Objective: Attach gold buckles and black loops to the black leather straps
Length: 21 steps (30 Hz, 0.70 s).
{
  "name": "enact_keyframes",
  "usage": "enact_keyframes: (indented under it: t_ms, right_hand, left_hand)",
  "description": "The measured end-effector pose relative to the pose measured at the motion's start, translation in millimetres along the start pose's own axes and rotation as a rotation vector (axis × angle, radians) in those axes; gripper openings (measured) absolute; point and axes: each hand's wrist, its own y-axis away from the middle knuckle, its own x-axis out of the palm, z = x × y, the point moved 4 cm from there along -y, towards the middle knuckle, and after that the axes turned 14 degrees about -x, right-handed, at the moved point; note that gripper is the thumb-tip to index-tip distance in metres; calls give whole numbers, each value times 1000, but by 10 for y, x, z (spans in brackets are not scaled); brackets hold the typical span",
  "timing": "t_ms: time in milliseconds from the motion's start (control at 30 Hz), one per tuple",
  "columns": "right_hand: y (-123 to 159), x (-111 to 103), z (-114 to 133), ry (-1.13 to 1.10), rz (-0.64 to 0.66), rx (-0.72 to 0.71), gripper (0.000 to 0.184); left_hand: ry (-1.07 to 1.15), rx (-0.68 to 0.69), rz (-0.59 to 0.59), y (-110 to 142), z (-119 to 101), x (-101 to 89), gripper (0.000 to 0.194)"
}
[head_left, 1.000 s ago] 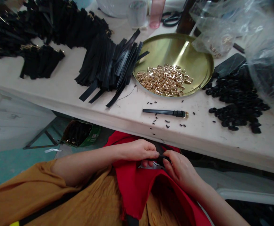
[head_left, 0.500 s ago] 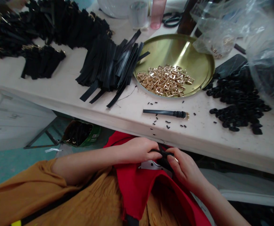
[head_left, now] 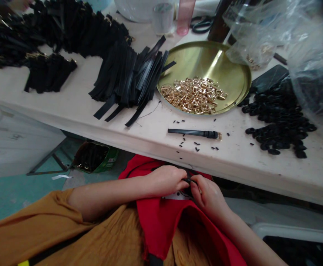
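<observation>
The round, shiny gold-coloured tray (head_left: 222, 62) holds a heap of small gold metal buckles (head_left: 194, 96) towards its near left side; the rest of its floor is bare. A crumpled clear plastic bag (head_left: 240, 42) with small gold pieces in it overlaps the tray's far right rim. At the left rim, one strap tip from the pile of flat black straps (head_left: 122, 75) juts over the edge. On the floor below the table (head_left: 80, 107), an open green container (head_left: 110, 159) holds dark pieces with glints of gold; at the near right, a white-rimmed bin (head_left: 291, 231) has dark contents too blurred to name. Beyond the tray stand a clear cylindrical container (head_left: 163, 20) and a pink translucent cup (head_left: 185, 16), with black-handled scissors (head_left: 201, 26) beside the cup.

Right of the tray lies a heap of small black rounded pieces (head_left: 280, 114). Near it, one finished-looking black strap with a gold buckle (head_left: 193, 133) lies among tiny black bits (head_left: 197, 143).

In front of the table edge, above the red cloth (head_left: 155, 221), the left hand (head_left: 168, 180) and right hand (head_left: 208, 192) both pinch a small black piece (head_left: 188, 180) between closed fingers, which hide most of it
</observation>
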Motion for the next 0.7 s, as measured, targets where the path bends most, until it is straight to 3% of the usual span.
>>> enact_keyframes:
  t_ms: [267, 533, 700]
  right_hand:
    - [-30, -129, -25, -80, 133, 63, 27]
    - [27, -7, 6, -170, 54, 13, 24]
    - [21, -18, -24, -271, 8, 58, 22]
  left_hand:
    - [138, -8, 104, 51, -8, -220, 20]
    - [158, -22, 139, 18, -32, -93, 19]
    - [324, -53, 230, -8, 14, -91, 16]
